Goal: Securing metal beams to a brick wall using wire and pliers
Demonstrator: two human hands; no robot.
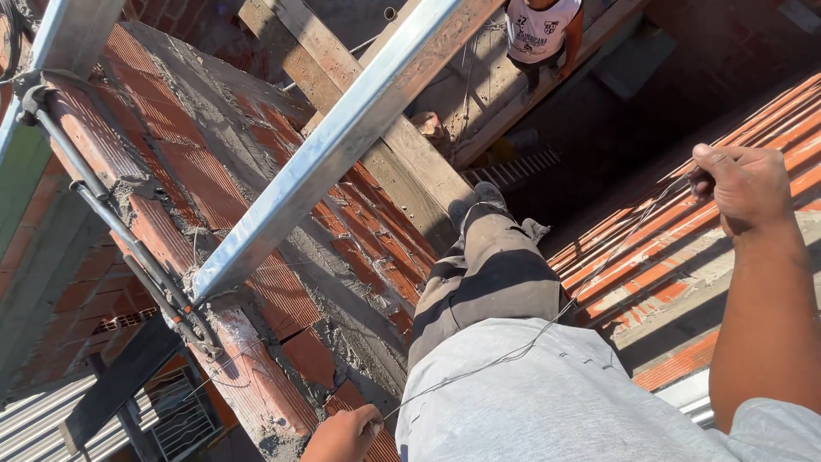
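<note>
Both hands grasp a thin wire stretched across the lap: right hand clenched high, left hand clenched low beside the brick wall. A metal rail crosses ahead; another person stands below.

Thin, seemingly metal wire; glossy metal beam; rough, mortar-crusted brick wall; weathered wooden plank.

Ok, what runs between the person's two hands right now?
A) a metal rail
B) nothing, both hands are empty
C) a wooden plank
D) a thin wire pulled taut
D: a thin wire stretches from the left hand, low beside the brick wall, across the grey shirt up to the raised right hand, which is closed around its end.
</note>
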